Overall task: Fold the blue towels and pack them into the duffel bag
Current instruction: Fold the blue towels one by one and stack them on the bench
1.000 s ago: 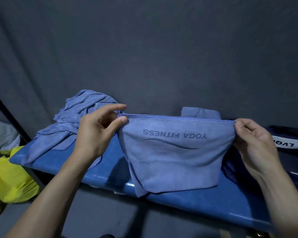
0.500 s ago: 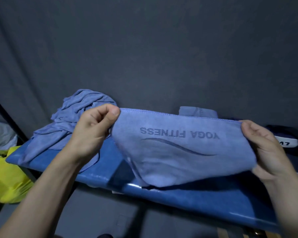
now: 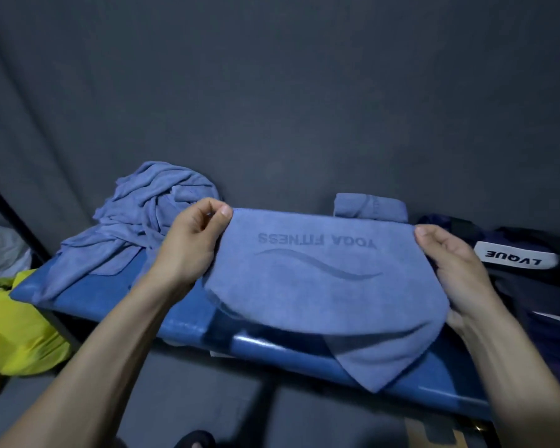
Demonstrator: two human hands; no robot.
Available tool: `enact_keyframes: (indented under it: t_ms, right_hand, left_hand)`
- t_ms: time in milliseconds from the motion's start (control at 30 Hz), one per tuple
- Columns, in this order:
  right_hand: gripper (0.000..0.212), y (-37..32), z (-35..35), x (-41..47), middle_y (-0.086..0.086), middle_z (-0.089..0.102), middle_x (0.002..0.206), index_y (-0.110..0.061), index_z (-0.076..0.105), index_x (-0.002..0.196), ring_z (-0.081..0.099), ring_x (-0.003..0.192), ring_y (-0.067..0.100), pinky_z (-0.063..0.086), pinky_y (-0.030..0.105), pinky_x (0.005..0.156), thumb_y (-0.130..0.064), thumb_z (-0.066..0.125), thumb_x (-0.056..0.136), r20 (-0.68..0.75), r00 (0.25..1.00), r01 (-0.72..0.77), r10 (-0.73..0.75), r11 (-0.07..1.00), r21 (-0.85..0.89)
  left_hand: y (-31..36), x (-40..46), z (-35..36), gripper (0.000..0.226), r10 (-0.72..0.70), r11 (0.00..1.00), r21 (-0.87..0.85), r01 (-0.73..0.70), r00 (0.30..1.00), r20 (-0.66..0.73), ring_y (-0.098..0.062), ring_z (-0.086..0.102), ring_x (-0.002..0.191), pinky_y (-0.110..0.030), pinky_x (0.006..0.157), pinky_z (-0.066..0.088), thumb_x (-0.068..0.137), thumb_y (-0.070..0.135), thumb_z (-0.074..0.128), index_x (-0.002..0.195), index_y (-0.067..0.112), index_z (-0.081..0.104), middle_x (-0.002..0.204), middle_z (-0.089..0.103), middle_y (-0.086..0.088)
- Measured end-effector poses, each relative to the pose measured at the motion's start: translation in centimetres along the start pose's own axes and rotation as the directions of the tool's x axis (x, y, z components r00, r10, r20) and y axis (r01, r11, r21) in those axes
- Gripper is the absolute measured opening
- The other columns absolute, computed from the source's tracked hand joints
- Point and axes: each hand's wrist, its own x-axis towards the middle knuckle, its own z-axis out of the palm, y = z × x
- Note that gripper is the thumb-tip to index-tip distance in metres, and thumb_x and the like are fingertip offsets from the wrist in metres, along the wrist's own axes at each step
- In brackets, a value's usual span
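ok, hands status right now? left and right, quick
Left hand: pinching the far left corner of the blue towel.
Right hand: gripping the same towel's right edge.

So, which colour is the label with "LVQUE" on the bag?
White, with dark letters: the label on the dark bag, clearest in the head view.

Blue towel [image 3: 320, 286], half-folded, logo up

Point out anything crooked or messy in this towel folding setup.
The towel held between the left hand and right hand hangs lopsided: its lower edge slants to a point off the blue table's front edge. Behind on the left, a pile of towels lies crumpled and unfolded.
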Motion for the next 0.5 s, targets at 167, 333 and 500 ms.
enact_keyframes:
  t_ms: [167, 333, 500]
  right_hand:
    - [0.014, -0.4, 0.4, -0.4, -0.004, 0.066, 0.074, -0.014, 0.063, 0.091, 0.056, 0.062, 0.008, 0.048, 0.016, 0.052, -0.027, 0.058, 0.095, 0.03, 0.999, 0.017, -0.017, 1.0, 0.014]
    - [0.021, -2.5, -0.4, -2.0, 0.001, 0.066, 0.074, -0.012, 0.066, 0.087, 0.064, 0.064, 0.008, 0.053, 0.016, 0.06, -0.028, 0.053, 0.092, 0.216, 0.976, -0.04, 0.012, 0.991, 0.127]
    - [0.018, -1.5, -0.3, -0.4, -0.001, 0.069, 0.079, -0.015, 0.066, 0.091, 0.061, 0.069, 0.011, 0.049, 0.026, 0.062, -0.031, 0.059, 0.093, 0.127, 0.992, -0.022, 0.02, 1.0, 0.014]
  left_hand:
    - [0.6, -0.8, -0.4, 0.026, -0.017, 0.996, -0.084, 0.033, 0.984, 0.179, -0.02, 0.039, 0.068, -0.028, 0.058, 0.034, 0.1, 0.039, 0.061, 0.091, 0.014, 0.061, 0.078, 0.046, -0.01]
    - [1.1, -1.3, -2.2, 0.024, -0.059, 0.977, -0.179, 0.115, 0.956, 0.289, -0.016, 0.042, 0.057, -0.025, 0.048, 0.031, 0.095, 0.04, 0.069, 0.084, 0.019, 0.065, 0.07, 0.051, -0.007]
    - [0.1, 0.2, -1.9, 0.018, 0.028, 0.999, 0.022, -0.029, 0.998, 0.047, -0.01, 0.036, 0.046, -0.023, 0.043, 0.028, 0.101, 0.023, 0.059, 0.085, 0.017, 0.062, 0.058, 0.043, 0.004]
